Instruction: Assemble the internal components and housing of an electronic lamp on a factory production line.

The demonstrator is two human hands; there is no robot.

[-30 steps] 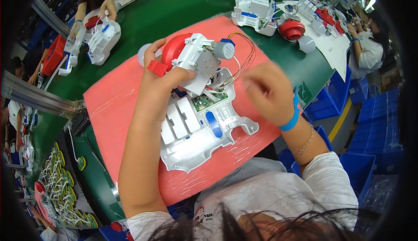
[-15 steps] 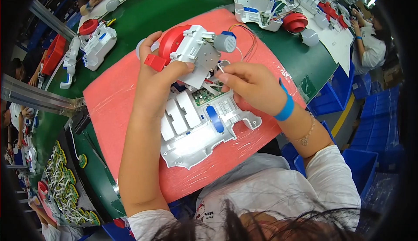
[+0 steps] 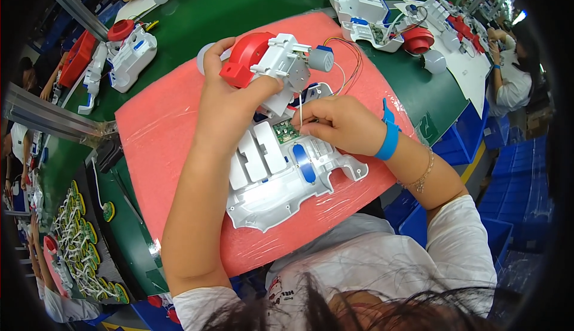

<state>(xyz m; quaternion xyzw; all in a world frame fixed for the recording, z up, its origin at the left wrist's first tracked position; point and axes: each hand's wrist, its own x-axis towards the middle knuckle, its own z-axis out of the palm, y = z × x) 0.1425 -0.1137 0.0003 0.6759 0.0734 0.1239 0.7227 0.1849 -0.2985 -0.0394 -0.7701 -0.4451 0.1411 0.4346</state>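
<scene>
My left hand is closed around a motor assembly, raised and tilted above the work. The assembly has a white plastic frame, a red round housing, a metal plate and a grey cylindrical motor. Beneath it lies a white plastic housing shell with a blue oval inset and a green circuit board inside. Just over the board, my right hand pinches a thin white cable between thumb and fingers. Where the cable's lower end sits is hidden by the fingertips.
A pink foam mat lies under the work on a green table. Thin coloured wires loop behind the motor. Other white shells stand around. Several small round boards with white leads lie at left; blue bins stand at right.
My left hand has shifted slightly right with the motor assembly. My right hand has moved a little down toward the circuit board, the white cable still pinched and now more upright.
</scene>
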